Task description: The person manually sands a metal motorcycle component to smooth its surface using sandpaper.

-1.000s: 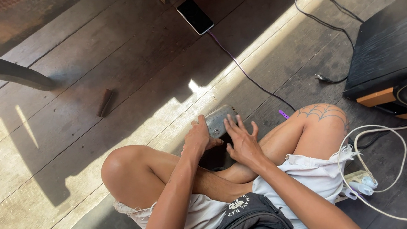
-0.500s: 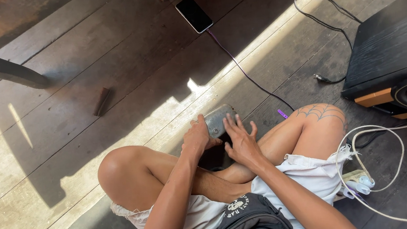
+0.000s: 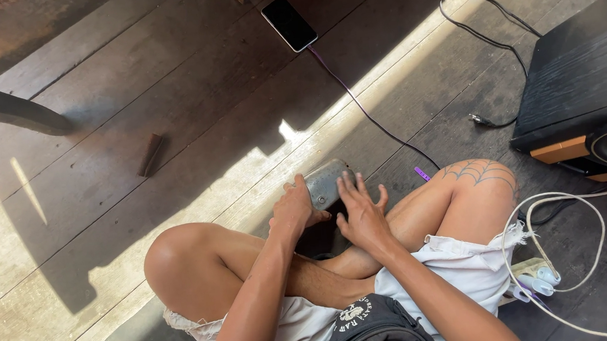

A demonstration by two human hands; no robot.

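Observation:
I sit cross-legged on a wooden plank floor. A small grey metallic object [image 3: 324, 182] rests on the floor just in front of my shins. My left hand [image 3: 294, 208] grips its left side with curled fingers. My right hand [image 3: 360, 213] lies against its right side, fingers spread and pointing away from me. The lower part of the object is hidden behind both hands.
A black phone [image 3: 289, 23] lies ahead, a purple cable [image 3: 372, 117] running from it toward my right knee. A black speaker cabinet [image 3: 589, 87] stands at the right, black cord [image 3: 485, 30] beside it. White cable and power strip [image 3: 536, 278] lie by my right thigh. A small brown stick [image 3: 150, 155] lies left.
Both hands stay on the grey object in nearly the same pose. The view has drifted slightly.

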